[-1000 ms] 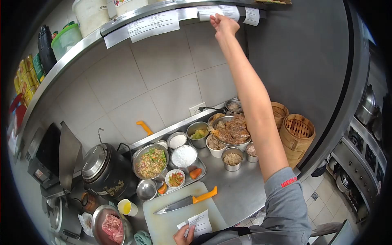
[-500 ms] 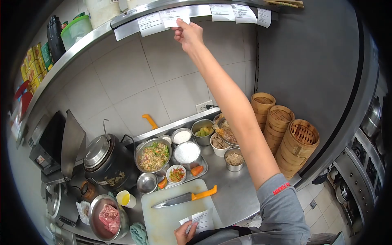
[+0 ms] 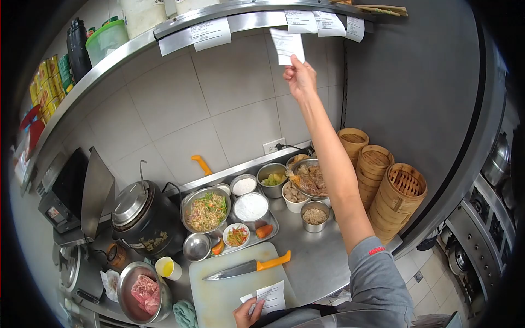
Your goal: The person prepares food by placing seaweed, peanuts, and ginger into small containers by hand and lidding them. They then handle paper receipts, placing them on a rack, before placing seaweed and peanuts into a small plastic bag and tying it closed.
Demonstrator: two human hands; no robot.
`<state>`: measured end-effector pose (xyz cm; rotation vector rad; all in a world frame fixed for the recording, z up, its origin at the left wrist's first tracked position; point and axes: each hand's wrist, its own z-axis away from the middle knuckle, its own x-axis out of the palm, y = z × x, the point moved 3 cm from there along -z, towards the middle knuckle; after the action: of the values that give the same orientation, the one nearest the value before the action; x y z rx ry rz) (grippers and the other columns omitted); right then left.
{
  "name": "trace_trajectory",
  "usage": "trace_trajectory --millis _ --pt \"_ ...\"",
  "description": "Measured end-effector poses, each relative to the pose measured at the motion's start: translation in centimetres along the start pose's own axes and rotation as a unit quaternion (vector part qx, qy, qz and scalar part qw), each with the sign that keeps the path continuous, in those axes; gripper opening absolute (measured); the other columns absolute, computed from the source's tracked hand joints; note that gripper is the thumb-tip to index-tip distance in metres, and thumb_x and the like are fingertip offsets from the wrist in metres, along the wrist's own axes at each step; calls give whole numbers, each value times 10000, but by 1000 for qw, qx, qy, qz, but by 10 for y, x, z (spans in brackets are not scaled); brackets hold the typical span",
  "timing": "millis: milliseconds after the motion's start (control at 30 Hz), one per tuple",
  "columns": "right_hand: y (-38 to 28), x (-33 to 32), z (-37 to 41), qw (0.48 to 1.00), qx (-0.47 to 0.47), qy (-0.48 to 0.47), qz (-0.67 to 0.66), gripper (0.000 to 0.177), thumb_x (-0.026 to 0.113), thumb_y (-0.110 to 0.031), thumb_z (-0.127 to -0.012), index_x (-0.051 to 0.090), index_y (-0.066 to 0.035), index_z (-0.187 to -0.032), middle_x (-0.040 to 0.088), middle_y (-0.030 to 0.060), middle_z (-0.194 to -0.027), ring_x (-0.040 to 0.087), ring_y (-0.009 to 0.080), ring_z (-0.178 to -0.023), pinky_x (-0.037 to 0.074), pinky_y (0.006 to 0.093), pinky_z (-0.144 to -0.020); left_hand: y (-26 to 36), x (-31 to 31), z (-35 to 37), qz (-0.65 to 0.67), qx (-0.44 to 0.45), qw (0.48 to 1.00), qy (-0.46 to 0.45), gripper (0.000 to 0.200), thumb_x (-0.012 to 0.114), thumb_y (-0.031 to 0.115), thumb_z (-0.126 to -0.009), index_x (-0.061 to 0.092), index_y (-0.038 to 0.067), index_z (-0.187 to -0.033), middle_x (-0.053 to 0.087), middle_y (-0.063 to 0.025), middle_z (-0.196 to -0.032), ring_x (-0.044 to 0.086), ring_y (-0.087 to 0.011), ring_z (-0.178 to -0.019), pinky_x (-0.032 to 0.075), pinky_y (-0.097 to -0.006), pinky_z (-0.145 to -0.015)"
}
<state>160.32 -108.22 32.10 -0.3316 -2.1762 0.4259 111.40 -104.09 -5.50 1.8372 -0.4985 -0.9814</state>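
- The right hand [image 3: 299,76] is raised at arm's length and pinches a slip [image 3: 288,46] by its lower edge.
- The slip stands straight up from the fingers, its long axis near vertical.
- The shelf [image 3: 251,12] edge runs just above the slip's top, with hung slips [image 3: 301,22] beside it.
- The left hand [image 3: 246,314] is well below and grasps a lower slip [image 3: 269,298] on the board [image 3: 219,295].

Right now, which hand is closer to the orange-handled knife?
Left. The left hand holds a paper slip at the cutting board's near edge, just short of the knife. The right hand is raised far above, near the shelf, holding a ticket.
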Motion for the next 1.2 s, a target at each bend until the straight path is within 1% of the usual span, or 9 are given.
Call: trace_trajectory --millis 233,433,567,667,700,733,900,1067,1200 --pt "-21 22 -5 996 -46 -74 29 101 573 -83 -871 515 -3 -893 526 53 -702 419 96 -510 322 246 -467 20 2 -8 -26 145 988 52 112 702 44 -774 667 58 -880 673 -76 -724 606 -75 -649 483 -222 -610" --pt "-33 57 -50 998 -63 -17 21 186 601 -131 -857 490 17 -841 551 87 -666 439 101 -474 342 248 -401 11 1 -3 9 10 1000 13 111 702 25 -765 669 47 -869 674 -72 -725 606 -77 -645 485 -227 -610" --pt "-21 70 -33 996 -61 57 -11 334 665 -261 -823 421 -34 -842 509 75 -683 425 102 -468 336 248 -381 19 2 -4 2 69 996 50 108 699 33 -769 669 35 -872 672 -72 -721 597 -77 -630 476 -220 -597" --pt "21 92 -15 995 53 5 83 559 739 -366 -740 449 -30 -1081 477 145 -1018 424 138 -569 401 318 -472 35 -7 -9 -2 25 999 37 97 698 41 -767 669 14 -855 676 -88 -738 611 -97 -666 478 -230 -620" --pt "38 105 -16 989 69 -57 120 580 758 -402 -698 486 3 -1012 524 111 -903 495 144 -525 430 288 -421 45 -11 -12 9 23 998 58 96 698 43 -764 669 7 -848 676 -93 -742 614 -103 -678 478 -233 -628" --pt "52 115 -17 984 96 -96 112 583 750 -424 -697 519 -1 -1027 563 130 -979 548 163 -570 464 292 -470 52 -13 -17 20 20 997 78 96 699 46 -762 668 -1 -841 676 -98 -745 618 -109 -691 478 -237 -635" --pt "51 130 10 988 22 -135 73 200 586 -152 -863 578 42 -910 628 114 -779 607 161 -580 490 274 -499 74 -29 -39 -32 49 995 85 122 714 48 -735 651 -25 -809 662 -115 -721 616 -128 -671 467 -253 -615" --pt "50 57 32 978 60 -118 164 147 576 -105 -868 598 39 -887 629 107 -722 584 122 -539 495 254 -512 104 -51 -65 -102 151 981 70 116 715 48 -731 658 -5 -817 658 -132 -718 635 -192 -609 475 -262 -564" --pt "40 21 2 993 45 -66 89 144 594 -106 -862 601 29 -910 627 94 -720 567 109 -539 489 244 -525 140 -65 -100 -137 245 959 34 118 710 50 -736 671 7 -839 672 -132 -759 653 -214 -623 489 -265 -559"
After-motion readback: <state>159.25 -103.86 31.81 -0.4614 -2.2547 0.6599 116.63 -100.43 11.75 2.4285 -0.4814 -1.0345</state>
